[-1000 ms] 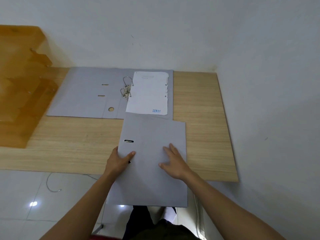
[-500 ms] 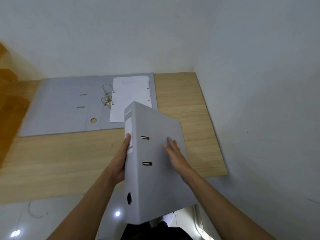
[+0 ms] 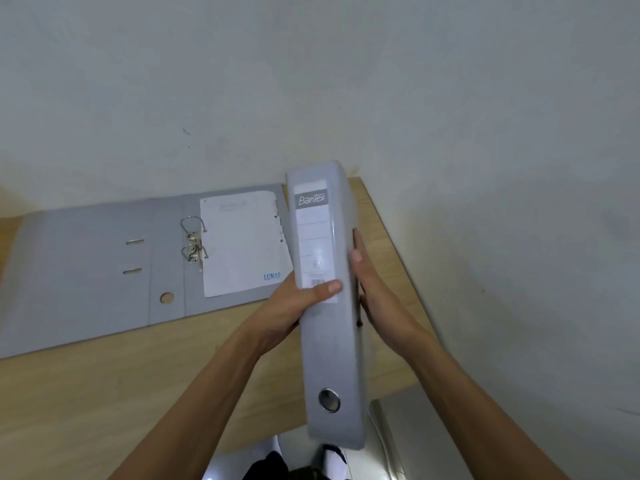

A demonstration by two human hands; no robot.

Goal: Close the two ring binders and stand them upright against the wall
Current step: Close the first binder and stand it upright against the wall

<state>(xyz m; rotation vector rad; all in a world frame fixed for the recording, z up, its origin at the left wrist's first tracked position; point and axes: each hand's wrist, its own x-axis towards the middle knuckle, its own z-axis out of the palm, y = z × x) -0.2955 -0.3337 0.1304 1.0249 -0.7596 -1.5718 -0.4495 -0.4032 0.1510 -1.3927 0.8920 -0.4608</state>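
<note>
A closed grey ring binder (image 3: 329, 351) with a white spine label is held in the air above the wooden desk (image 3: 145, 382), spine facing me, its far end pointing at the wall. My left hand (image 3: 294, 303) grips its left side with the thumb across the spine. My right hand (image 3: 374, 299) presses flat on its right cover. A second grey binder (image 3: 86, 271) lies open and flat at the back of the desk, its metal rings (image 3: 194, 242) open, a white punched sheet (image 3: 242, 242) lying on its right half.
A white wall (image 3: 277, 91) runs along the desk's back edge and another wall (image 3: 519, 237) along its right edge. Pale tiled floor (image 3: 398, 441) shows below the desk's near edge.
The closed binder lay flat under both hands a second ago. It has been lifted, turned spine up and carried right and toward the back corner. The view has shifted right.
</note>
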